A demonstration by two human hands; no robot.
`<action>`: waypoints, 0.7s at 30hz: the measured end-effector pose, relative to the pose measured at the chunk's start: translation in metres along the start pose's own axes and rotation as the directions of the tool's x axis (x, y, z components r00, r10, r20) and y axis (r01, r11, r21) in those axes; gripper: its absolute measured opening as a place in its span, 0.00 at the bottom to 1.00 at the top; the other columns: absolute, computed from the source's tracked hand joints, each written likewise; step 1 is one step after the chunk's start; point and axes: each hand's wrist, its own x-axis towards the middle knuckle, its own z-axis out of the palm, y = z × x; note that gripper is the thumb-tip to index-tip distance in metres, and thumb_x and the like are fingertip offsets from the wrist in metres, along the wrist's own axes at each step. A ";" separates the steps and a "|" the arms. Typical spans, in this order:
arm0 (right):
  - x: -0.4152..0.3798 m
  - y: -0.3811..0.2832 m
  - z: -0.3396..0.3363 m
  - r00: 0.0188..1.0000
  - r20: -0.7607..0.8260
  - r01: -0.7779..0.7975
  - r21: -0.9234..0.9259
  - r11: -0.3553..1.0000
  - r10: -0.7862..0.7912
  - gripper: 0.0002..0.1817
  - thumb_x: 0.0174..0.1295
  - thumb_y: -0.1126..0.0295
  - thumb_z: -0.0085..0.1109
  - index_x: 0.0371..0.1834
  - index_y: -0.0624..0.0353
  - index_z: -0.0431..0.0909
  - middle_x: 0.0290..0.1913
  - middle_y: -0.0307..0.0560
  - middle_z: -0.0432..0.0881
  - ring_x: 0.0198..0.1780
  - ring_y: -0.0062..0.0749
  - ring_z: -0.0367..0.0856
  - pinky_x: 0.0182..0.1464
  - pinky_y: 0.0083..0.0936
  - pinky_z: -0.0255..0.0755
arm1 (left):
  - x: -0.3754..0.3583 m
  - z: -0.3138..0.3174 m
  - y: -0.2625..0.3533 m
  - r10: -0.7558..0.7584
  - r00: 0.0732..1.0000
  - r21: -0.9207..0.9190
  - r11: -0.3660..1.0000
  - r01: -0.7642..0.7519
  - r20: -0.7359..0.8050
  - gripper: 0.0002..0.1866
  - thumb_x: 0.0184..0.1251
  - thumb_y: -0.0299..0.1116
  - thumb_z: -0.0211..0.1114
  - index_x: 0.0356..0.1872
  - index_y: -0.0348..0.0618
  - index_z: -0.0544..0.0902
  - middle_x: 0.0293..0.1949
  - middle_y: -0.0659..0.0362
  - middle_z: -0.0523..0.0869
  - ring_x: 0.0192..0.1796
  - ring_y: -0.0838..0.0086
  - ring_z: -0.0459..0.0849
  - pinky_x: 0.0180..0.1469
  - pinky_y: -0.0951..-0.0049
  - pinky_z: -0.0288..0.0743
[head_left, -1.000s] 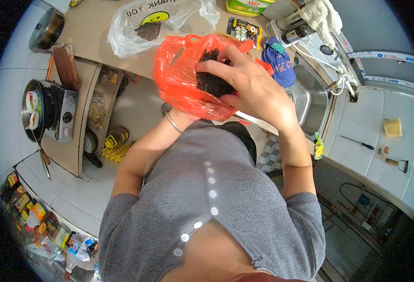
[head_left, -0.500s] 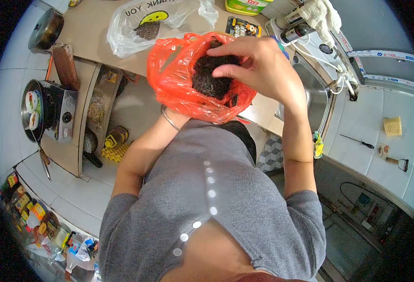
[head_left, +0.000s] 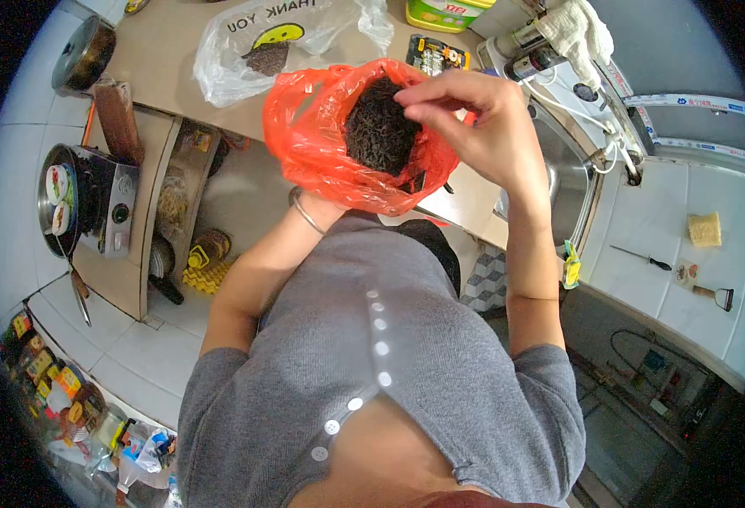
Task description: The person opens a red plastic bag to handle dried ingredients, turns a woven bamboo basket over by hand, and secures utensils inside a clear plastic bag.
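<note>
A red plastic bag [head_left: 305, 161] is held up in front of my body, its mouth open toward me. Inside lies a dark, stringy, dried-looking mass [head_left: 381, 131], whose kind I cannot name. My left hand [head_left: 325, 208] supports the bag from below; most of its fingers are hidden under the plastic. Over the right side of the bag's mouth is my right hand [head_left: 474, 114], thumb and forefinger drawn together at the edge of the dark mass. Whatever sits between those fingertips is too small to make out.
Behind the bag, a clear printed plastic bag [head_left: 292, 42] and a black packet [head_left: 437, 56] lie on the counter [head_left: 157, 51]. A sink [head_left: 569, 161] is at the right. A pan [head_left: 55, 224] stands on a stove [head_left: 120, 203] at the left, with a knife [head_left: 81, 298] nearby.
My right hand has drawn back to the right from over the dark mass, and its thumb and forefinger have come together. More of the mass shows. The red bag has shifted slightly.
</note>
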 end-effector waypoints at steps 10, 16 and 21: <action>-0.051 0.024 -0.002 0.815 -0.367 -0.435 0.123 0.892 0.449 0.09 0.64 0.69 0.59 0.36 0.65 0.81 0.25 0.45 0.81 0.27 0.20 0.76 0.32 0.19 0.70 | 0.000 -0.001 0.004 0.006 0.998 -0.010 1.000 -0.007 -0.057 0.25 0.74 0.48 0.46 0.67 0.48 0.66 0.65 0.55 0.71 0.65 0.60 0.72 0.67 0.54 0.67; -0.085 0.020 0.027 0.684 -0.213 -0.687 0.135 0.714 0.698 0.16 0.73 0.60 0.45 0.42 0.64 0.76 0.27 0.39 0.78 0.28 0.19 0.76 0.30 0.19 0.70 | 0.011 0.000 0.011 -0.020 0.999 -0.210 0.977 0.029 0.045 0.24 0.73 0.47 0.48 0.65 0.48 0.68 0.63 0.55 0.73 0.63 0.62 0.74 0.66 0.56 0.69; -0.081 0.011 0.055 0.681 0.214 -0.521 0.813 0.258 0.701 0.17 0.69 0.65 0.53 0.56 0.62 0.70 0.44 0.41 0.81 0.44 0.26 0.82 0.46 0.26 0.79 | 0.018 -0.002 0.010 -0.071 0.994 -0.327 0.940 0.095 0.084 0.25 0.72 0.49 0.49 0.65 0.48 0.68 0.61 0.55 0.75 0.61 0.63 0.76 0.65 0.56 0.71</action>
